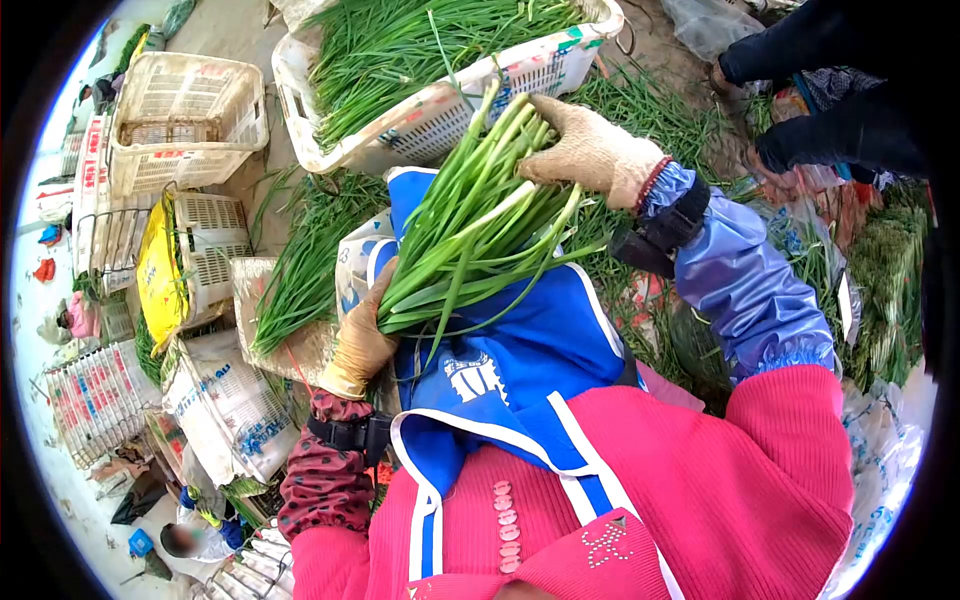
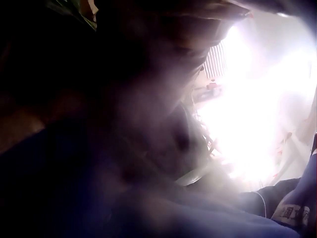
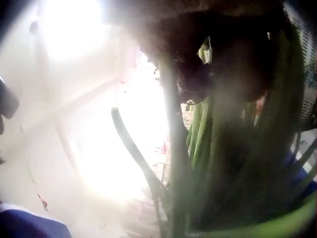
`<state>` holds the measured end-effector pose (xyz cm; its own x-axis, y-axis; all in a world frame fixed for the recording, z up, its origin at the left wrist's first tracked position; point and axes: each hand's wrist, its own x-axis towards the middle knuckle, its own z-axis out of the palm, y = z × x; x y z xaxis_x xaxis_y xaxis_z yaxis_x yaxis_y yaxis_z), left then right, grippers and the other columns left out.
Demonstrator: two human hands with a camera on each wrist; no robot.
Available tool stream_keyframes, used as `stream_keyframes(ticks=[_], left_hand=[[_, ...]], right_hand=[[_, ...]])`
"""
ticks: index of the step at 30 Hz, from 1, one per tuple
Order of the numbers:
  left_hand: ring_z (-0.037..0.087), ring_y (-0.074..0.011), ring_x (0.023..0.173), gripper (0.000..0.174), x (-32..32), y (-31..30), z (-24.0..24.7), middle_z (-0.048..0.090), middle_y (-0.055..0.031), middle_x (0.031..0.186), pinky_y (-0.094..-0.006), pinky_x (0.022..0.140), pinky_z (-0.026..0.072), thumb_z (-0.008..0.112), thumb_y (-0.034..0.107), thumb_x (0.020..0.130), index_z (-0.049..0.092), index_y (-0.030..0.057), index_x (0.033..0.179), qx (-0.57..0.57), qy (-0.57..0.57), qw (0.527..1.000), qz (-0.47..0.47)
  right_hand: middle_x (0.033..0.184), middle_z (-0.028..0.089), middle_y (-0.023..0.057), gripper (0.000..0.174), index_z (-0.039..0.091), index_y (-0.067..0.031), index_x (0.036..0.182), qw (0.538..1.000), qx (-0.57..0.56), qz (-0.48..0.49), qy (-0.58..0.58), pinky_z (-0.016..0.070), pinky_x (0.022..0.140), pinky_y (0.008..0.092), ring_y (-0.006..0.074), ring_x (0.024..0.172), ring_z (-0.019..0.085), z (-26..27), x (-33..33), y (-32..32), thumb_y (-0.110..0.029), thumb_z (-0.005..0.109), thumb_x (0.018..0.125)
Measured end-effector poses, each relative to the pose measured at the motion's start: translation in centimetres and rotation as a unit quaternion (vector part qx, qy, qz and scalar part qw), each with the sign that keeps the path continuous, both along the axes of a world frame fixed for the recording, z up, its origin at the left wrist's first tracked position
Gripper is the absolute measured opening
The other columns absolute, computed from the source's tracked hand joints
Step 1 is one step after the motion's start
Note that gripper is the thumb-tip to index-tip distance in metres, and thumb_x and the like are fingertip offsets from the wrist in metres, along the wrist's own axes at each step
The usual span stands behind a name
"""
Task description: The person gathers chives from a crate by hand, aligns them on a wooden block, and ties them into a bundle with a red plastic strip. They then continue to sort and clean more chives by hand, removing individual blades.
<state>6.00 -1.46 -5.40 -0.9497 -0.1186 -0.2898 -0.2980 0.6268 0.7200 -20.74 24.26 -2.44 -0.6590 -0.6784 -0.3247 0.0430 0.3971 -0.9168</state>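
A bunch of long green stalks (image 1: 465, 225) lies slanted over the blue apron in the head view. My left hand (image 1: 365, 340), in a tan glove, holds the bunch at its lower left, thumb up along the leaves. At the upper right of the bunch, my right hand (image 1: 595, 155) in a knitted glove grips some stalks between thumb and fingers, near the pale ends. The right wrist view shows green stalks (image 3: 198, 134) hanging below the dark glove. The left wrist view is too dark and glared to make out the left hand's fingers.
A white crate (image 1: 430, 110) full of green stalks stands beyond the bunch. More stalks (image 1: 320, 260) lie left of the apron. Empty crates (image 1: 190, 150) and a yellow bag (image 1: 162, 275) stand farther left. Another person's dark-sleeved arms (image 1: 830, 140) reach in at the upper right.
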Motion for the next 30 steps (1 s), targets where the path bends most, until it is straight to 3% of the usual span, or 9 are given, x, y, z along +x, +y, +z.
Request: stream_keyframes(ticks=[9,14,16,17,19,21,22,27,30], left_hand=[[0.063,-0.0203,0.110,0.063,-0.3,-0.9,-0.1,0.066,-0.0122,0.121,-0.0319,0.097,0.0472,0.072,0.003,0.081,0.047,0.0048,0.139,0.052,-0.022,0.998,-0.015],[0.061,-0.0176,0.109,0.065,-0.3,-2.5,-1.2,0.066,-0.0093,0.119,-0.0306,0.097,0.0471,0.073,0.001,0.078,0.048,0.0029,0.138,0.115,-0.071,0.991,-0.012],[0.060,-0.0160,0.109,0.062,-0.4,-2.6,-1.2,0.066,-0.0077,0.120,-0.0301,0.098,0.0460,0.073,-0.001,0.077,0.051,0.0007,0.135,0.193,-0.104,0.975,0.022],[0.060,-0.0152,0.110,0.066,-0.6,-2.8,-1.2,0.066,-0.0070,0.121,-0.0297,0.099,0.0457,0.073,-0.002,0.075,0.050,0.0015,0.137,0.190,-0.113,0.975,0.013],[0.059,-0.0135,0.111,0.073,-1.2,-3.8,-1.6,0.065,-0.0057,0.123,-0.0287,0.099,0.0451,0.073,-0.003,0.073,0.048,0.0029,0.141,0.185,-0.130,0.974,-0.008],[0.060,-0.0131,0.106,0.075,-1.7,-5.2,-3.0,0.066,-0.0061,0.121,-0.0293,0.097,0.0463,0.075,-0.004,0.069,0.050,0.0054,0.139,0.160,-0.107,0.978,-0.079],[0.062,-0.0147,0.100,0.073,-1.8,-5.5,-2.8,0.067,-0.0061,0.116,-0.0313,0.092,0.0496,0.075,-0.005,0.068,0.051,0.0056,0.137,0.161,-0.119,0.977,-0.076],[0.065,-0.0204,0.073,0.067,-2.5,-5.7,-1.5,0.067,-0.0080,0.092,-0.0362,0.064,0.0548,0.073,-0.011,0.066,0.054,0.0028,0.128,0.262,-0.215,0.940,0.028],[0.063,-0.0219,0.062,0.061,-2.8,-4.2,0.9,0.066,-0.0112,0.082,-0.0352,0.055,0.0526,0.074,-0.012,0.067,0.054,-0.0003,0.124,0.262,-0.243,0.927,0.109]], right_hand=[[0.084,0.060,-0.0006,0.045,0.054,-0.0071,0.137,0.855,-0.373,-0.187,-0.310,0.0508,0.075,0.0250,0.0096,0.080,0.059,-1.6,-0.5,2.5,-0.012,0.064,0.094],[0.097,0.067,0.0014,0.041,0.056,-0.0058,0.130,0.761,-0.551,-0.177,-0.292,0.0459,0.100,0.0352,0.0151,0.091,0.063,-2.9,-7.4,7.5,-0.018,0.066,0.093],[0.094,0.066,0.0030,0.032,0.059,-0.0085,0.121,0.760,-0.541,-0.298,-0.203,0.0480,0.084,0.0354,0.0183,0.083,0.063,-1.5,-9.9,9.0,-0.009,0.066,0.089],[0.086,0.064,0.0023,0.024,0.065,-0.0119,0.109,0.774,-0.452,-0.424,-0.128,0.0526,0.063,0.0343,0.0178,0.071,0.061,1.9,-9.5,8.4,-0.002,0.064,0.087],[0.073,0.059,0.0005,0.022,0.066,-0.0113,0.107,0.921,-0.236,-0.308,0.033,0.0472,0.057,0.0295,0.0130,0.066,0.057,1.0,-10.8,9.0,-0.004,0.066,0.085],[0.109,0.068,0.0059,0.055,0.049,-0.0084,0.140,0.969,-0.065,0.004,0.238,0.0451,0.103,0.0358,0.0221,0.102,0.064,-2.2,-11.2,8.1,-0.010,0.067,0.089],[0.113,0.067,0.0063,0.060,0.046,-0.0115,0.143,0.966,-0.001,0.029,0.255,0.0463,0.100,0.0355,0.0210,0.106,0.063,-2.4,-9.6,6.4,-0.006,0.067,0.087],[0.116,0.066,0.0046,0.064,0.053,-0.0165,0.140,0.992,-0.065,0.101,0.038,0.0510,0.091,0.0328,0.0164,0.106,0.061,-4.0,-5.8,-2.2,0.007,0.066,0.082],[0.100,0.069,0.0040,0.029,0.068,-0.0068,0.115,0.988,-0.115,-0.025,-0.103,0.0528,0.079,0.0308,0.0142,0.091,0.064,-4.8,-7.1,-3.4,-0.003,0.065,0.086]])
